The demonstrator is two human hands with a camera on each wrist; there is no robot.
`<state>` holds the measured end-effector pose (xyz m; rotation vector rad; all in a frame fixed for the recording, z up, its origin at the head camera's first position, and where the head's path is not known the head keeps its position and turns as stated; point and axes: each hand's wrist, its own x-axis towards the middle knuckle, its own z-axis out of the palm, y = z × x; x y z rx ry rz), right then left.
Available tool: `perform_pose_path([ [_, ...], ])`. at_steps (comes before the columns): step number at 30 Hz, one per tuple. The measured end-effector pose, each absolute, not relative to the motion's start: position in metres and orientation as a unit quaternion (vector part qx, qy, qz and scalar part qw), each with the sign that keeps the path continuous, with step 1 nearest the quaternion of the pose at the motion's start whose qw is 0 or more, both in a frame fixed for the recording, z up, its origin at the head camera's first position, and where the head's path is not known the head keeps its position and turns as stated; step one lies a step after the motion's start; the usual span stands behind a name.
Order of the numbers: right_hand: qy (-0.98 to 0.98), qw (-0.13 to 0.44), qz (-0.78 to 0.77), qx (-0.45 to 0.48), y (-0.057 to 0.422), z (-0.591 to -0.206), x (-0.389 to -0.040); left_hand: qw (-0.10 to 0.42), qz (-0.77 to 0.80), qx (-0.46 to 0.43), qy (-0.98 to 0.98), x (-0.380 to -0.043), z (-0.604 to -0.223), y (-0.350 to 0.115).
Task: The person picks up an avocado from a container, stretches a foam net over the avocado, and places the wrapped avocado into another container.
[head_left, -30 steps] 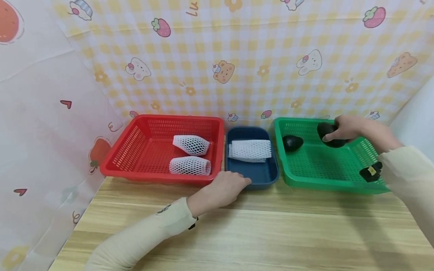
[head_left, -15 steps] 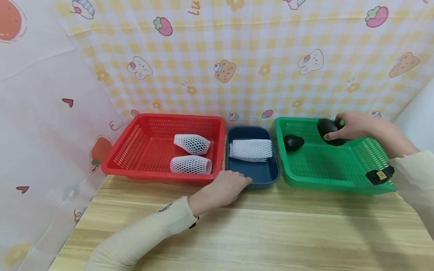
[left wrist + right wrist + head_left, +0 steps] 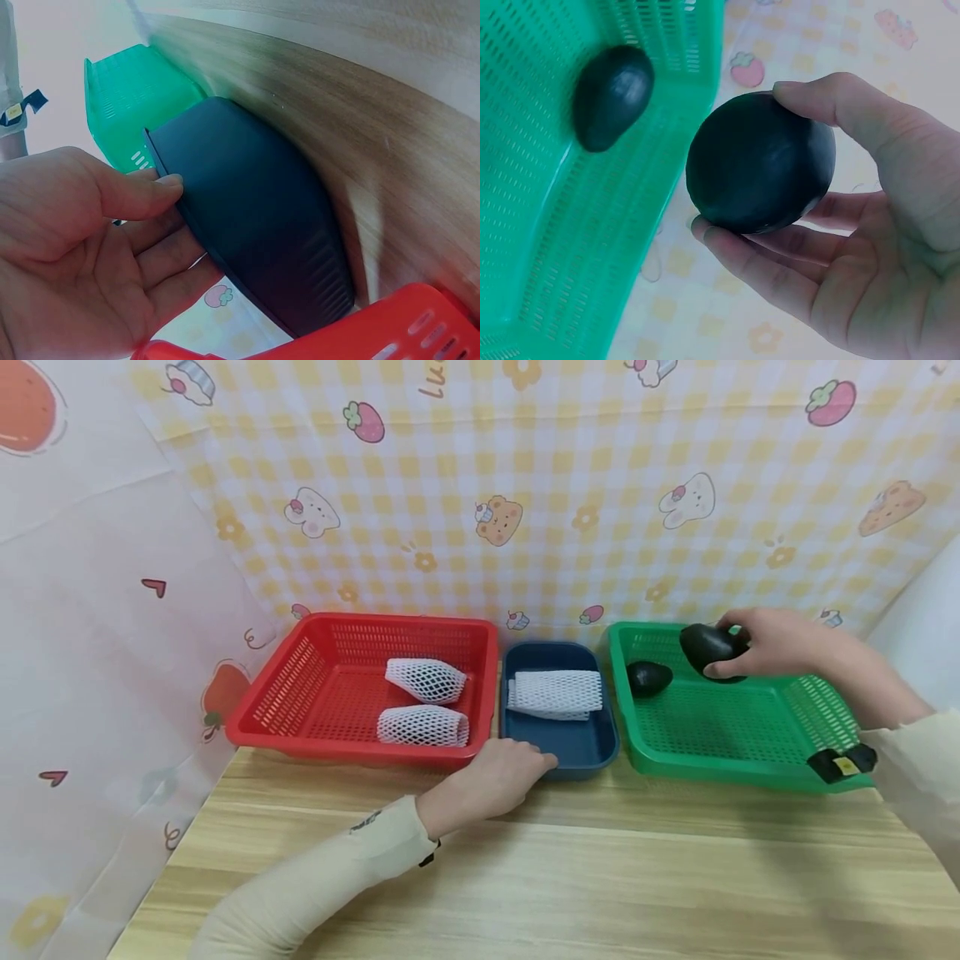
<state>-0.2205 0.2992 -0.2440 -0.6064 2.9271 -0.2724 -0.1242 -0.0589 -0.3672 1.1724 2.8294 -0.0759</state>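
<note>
My right hand (image 3: 765, 643) holds a dark avocado (image 3: 708, 650) above the green basket (image 3: 720, 768), thumb on one side and fingers on the other in the right wrist view. A second avocado (image 3: 613, 97) lies in the left end of that basket. My left hand (image 3: 498, 777) pinches the near rim of a dark blue bin (image 3: 247, 195), thumb outside its wall and fingers over the edge. Inside the bin, white foam net sleeves (image 3: 555, 693) lie flat in a small stack.
Left of the bin stands a red basket (image 3: 360, 752) with two net-sleeved pieces, one upper (image 3: 427, 680) and one lower (image 3: 422, 727). A patterned cloth (image 3: 420, 468) hangs behind the containers. The wooden table (image 3: 562, 877) extends in front of them.
My right hand has lifted slightly and then shifted left with the avocado. The left hand stays at the bin's rim.
</note>
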Motion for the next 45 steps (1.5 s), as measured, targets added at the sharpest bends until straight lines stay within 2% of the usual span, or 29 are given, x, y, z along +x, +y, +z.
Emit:
perform_pose_path([
  [18, 0.952, 0.031, -0.120, -0.279, 0.261, -0.242, -0.196, 0.039, -0.027, 0.377, 0.925, -0.124, -0.369, -0.058],
  [31, 0.927, 0.072, -0.145, -0.338, 0.240, -0.241, -0.174, 0.039, -0.022, 0.380, 0.924, -0.124, -0.369, -0.058],
  [45, 0.904, 0.074, -0.125, -0.402, 0.211, -0.242, -0.146, 0.025, -0.017, 0.389, 0.921, -0.125, -0.371, -0.060],
])
